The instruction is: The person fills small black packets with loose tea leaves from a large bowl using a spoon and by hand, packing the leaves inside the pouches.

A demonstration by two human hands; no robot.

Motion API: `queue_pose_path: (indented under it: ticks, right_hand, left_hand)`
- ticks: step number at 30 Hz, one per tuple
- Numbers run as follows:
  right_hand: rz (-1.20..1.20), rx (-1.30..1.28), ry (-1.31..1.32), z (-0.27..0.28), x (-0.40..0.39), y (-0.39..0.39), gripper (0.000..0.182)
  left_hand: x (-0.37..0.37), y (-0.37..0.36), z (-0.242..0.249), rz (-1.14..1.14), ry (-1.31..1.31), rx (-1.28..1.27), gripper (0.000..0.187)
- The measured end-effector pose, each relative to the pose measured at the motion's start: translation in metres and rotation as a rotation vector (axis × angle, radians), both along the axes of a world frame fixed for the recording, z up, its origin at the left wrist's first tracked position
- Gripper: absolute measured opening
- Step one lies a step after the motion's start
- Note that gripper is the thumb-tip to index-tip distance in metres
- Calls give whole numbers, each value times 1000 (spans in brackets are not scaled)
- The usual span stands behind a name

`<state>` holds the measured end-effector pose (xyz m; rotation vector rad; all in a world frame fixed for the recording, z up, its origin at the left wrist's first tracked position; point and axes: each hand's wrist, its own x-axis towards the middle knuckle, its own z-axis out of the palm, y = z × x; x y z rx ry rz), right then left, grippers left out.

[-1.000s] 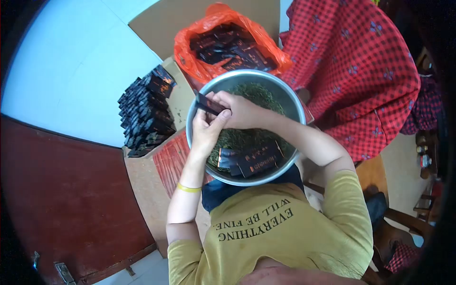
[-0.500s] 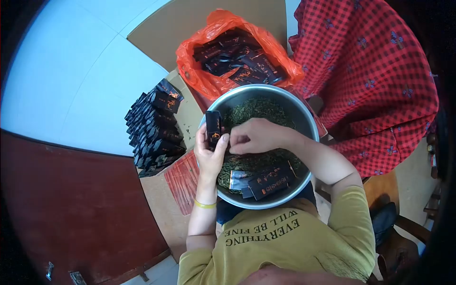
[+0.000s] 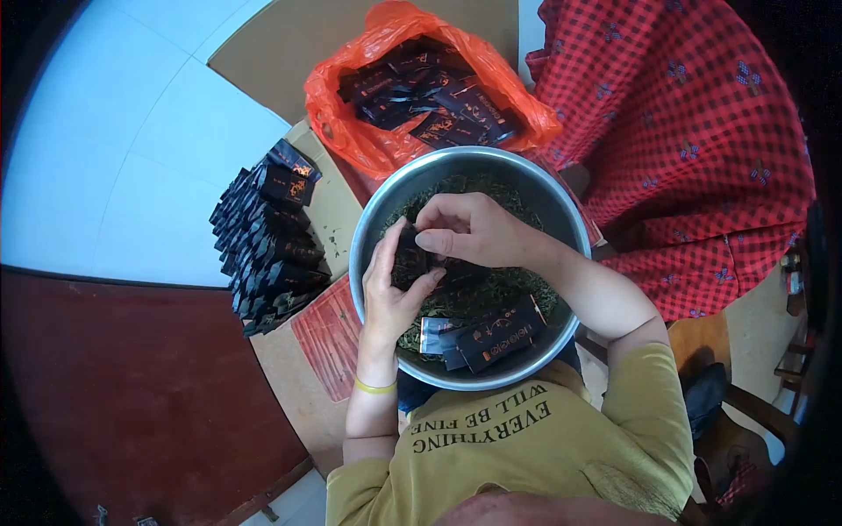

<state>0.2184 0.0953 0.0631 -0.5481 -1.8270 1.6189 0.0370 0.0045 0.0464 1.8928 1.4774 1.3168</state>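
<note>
Two hands [image 3: 386, 289] [image 3: 482, 232] touch a packet [image 3: 408, 254], with room inside the bowl's rim [image 3: 469, 152].

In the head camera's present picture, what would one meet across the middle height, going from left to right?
Pale blue tiled surface, heaped black packets with orange print, tan cardboard, round silver metal bowl, red-and-black checked cloth.

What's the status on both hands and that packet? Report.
Left hand holds black packet over metal basin. Right hand at packet's upper end, grip unclear. Other packets lie on green leaves, basin's near side, clear of both hands.
</note>
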Motion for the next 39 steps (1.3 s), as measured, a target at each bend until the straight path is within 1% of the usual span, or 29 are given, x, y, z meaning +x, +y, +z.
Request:
queue_pose_path:
  ticks: [1, 4, 8, 13, 17, 20, 23, 29, 32, 36, 39]
  right_hand:
    - [6, -2, -2, 0, 0, 0, 24]
    - [92, -155, -16, 5, 0, -1, 28]
    - [132, -174, -22, 0, -2, 0, 32]
    - [139, -172, -72, -6, -3, 2, 33]
    - [118, -101, -70, -8, -5, 2, 30]
    - [125, -34, -160, -7, -4, 3, 31]
    - [132, -38, -162, -8, -4, 5, 33]
    - [135, -79, -149, -9, -4, 4, 34]
    - [168, -77, -113, -10, -3, 6, 33]
    - [221, -19, -144, -5, 0, 6, 33]
    - [296, -23, -134, 3, 5, 5, 35]
  left_hand:
    - [-1, 0, -1, -5, -36, -31, 79]
    - [-3, -1, -4, -19, -107, -91, 80]
    - [-4, -1, -5, -15, -118, -89, 78]
    - [-3, 1, -1, -7, -70, -116, 74]
    - [-4, 3, -2, -13, -88, -157, 70]
    - [-5, 3, -3, -9, -125, -155, 66]
    - [-4, 2, -3, 15, -132, -146, 59]
    - [-4, 1, -4, 45, -169, -157, 49]
    - [-5, 0, -7, 56, -176, -145, 46]
    - [-5, 0, -7, 61, -123, -126, 44]
    - [-3, -1, -6, -9, -118, -102, 44]
